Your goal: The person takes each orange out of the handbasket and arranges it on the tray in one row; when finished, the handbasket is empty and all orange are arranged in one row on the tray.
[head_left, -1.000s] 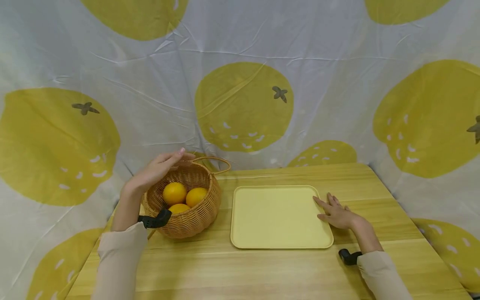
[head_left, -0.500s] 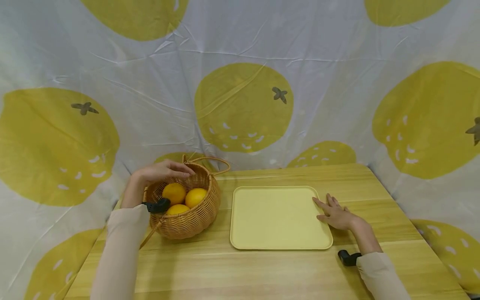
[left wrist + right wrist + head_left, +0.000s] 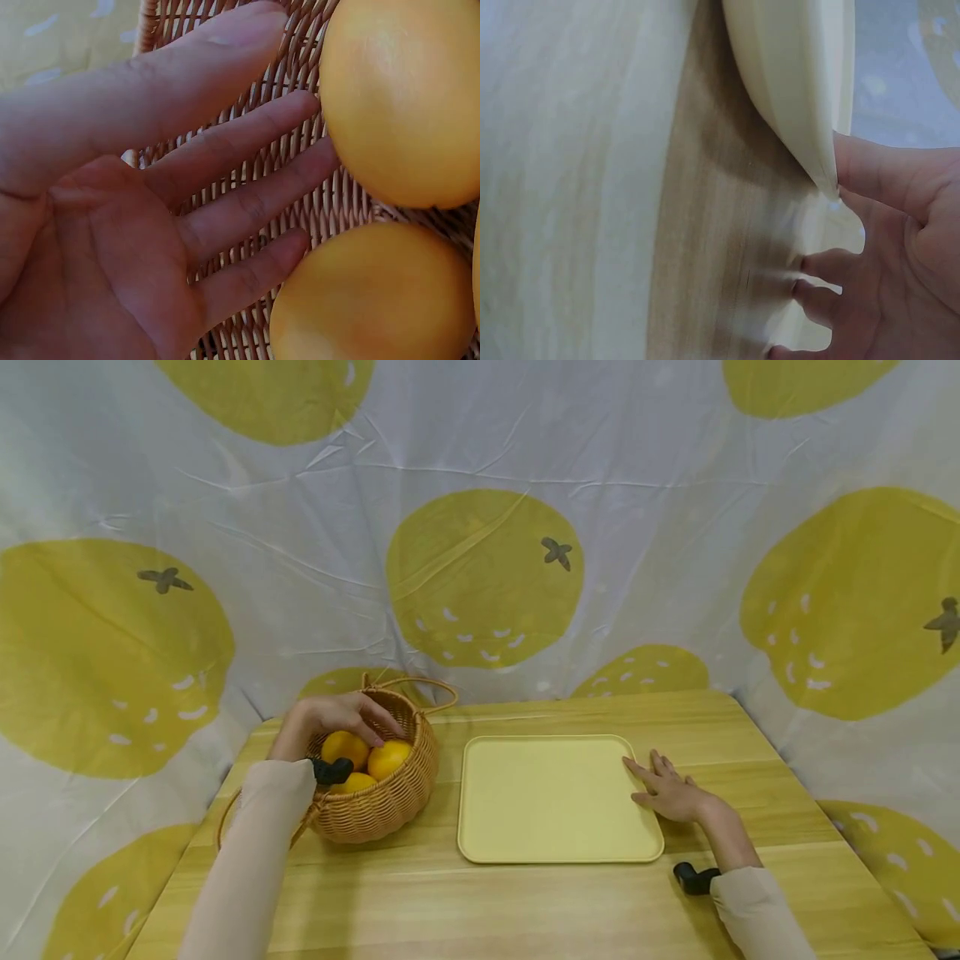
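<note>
My left hand (image 3: 347, 713) reaches down into a round wicker basket (image 3: 386, 810) at the left of the table. Three oranges show there: one orange (image 3: 390, 760) beneath the fingertips, another orange (image 3: 343, 748) near the palm, and a third orange (image 3: 356, 783) at the front. In the left wrist view the fingers are spread and loosely extended, their tips close to or touching an orange (image 3: 405, 97); nothing is gripped. My right hand (image 3: 675, 796) rests at the right edge of a pale yellow tray (image 3: 555, 802), thumb and index finger touching its rim (image 3: 821, 112), other fingers on the table.
The basket's handles (image 3: 438, 683) stick out at the back right and the left front. Wood-grain table (image 3: 480, 910) runs around the tray. A lemon-print cloth (image 3: 645, 560) hangs behind and at both sides.
My left hand has come down from above the basket's back rim to the oranges inside, its fingers now pointing downward. The right hand and the tray have stayed put.
</note>
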`<state>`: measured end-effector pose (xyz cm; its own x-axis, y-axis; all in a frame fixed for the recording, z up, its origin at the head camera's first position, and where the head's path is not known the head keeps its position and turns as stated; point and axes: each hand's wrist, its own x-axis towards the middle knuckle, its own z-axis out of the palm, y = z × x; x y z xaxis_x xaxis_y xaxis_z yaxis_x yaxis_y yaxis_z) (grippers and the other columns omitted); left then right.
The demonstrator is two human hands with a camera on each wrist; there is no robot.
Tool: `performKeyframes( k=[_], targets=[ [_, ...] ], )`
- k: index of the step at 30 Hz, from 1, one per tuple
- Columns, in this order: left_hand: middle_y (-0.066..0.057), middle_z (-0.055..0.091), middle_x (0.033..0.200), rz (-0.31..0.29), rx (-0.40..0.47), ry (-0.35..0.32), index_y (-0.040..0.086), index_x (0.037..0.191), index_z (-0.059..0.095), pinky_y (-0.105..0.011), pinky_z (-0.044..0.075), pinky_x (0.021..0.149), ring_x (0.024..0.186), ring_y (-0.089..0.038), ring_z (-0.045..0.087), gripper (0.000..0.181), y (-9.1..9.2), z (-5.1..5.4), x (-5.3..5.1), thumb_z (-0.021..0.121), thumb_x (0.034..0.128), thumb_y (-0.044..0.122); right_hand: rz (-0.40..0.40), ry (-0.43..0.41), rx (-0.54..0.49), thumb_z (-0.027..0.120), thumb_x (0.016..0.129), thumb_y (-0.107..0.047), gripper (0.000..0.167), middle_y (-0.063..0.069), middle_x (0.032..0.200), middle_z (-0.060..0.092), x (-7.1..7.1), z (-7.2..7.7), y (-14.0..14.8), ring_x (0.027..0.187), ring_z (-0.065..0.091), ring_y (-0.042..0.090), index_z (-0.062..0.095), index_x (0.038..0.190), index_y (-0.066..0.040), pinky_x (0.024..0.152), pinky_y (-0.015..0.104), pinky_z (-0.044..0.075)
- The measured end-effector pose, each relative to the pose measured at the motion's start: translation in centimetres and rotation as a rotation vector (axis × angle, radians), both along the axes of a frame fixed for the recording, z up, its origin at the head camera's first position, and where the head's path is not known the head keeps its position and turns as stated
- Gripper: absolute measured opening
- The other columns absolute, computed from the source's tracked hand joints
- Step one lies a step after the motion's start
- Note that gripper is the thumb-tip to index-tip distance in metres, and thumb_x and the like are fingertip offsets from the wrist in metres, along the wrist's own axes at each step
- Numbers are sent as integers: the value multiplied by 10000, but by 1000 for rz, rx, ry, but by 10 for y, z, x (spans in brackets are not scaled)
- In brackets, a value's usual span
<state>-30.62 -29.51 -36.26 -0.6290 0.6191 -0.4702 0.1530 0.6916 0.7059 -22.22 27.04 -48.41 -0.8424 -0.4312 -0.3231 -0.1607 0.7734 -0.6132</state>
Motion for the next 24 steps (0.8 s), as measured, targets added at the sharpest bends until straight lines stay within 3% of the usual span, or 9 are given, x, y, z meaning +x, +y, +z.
performKeyframes(
  k=[6,9,14,24],
  targets=[
    [-161,626,1452,32,-40,-80,60,1344,700,-355,575,981,1225,-240,656,372,9,-5,-5,703,973,70,-4,-16,-14,531,1087,-298,726,425,1618,-189,2,2,-2,1475,-185,650,161,1649,-24,1068,863,-119],
    [-155,632,1443,38,-57,-83,59,1327,712,-339,589,928,1127,-173,684,367,12,-10,-5,722,960,77,-4,-15,-9,535,1086,-295,728,423,1620,-191,2,2,-2,1476,-181,651,160,1649,-23,1069,863,-117],
    [-167,639,1428,5,-54,-80,35,1346,691,-271,566,928,1208,-207,641,385,13,-16,-5,715,963,66,-6,-12,-17,525,1089,-314,728,421,1617,-203,4,2,-1,1474,-193,650,159,1649,-25,1066,860,-133],
    [-131,636,1445,33,-64,-91,65,1352,695,-270,553,958,1263,-222,605,414,10,-21,-7,731,940,42,-6,-13,-38,524,1086,-307,731,415,1617,-217,2,1,0,1477,-212,639,149,1653,-39,1056,856,-162]
  ],
)
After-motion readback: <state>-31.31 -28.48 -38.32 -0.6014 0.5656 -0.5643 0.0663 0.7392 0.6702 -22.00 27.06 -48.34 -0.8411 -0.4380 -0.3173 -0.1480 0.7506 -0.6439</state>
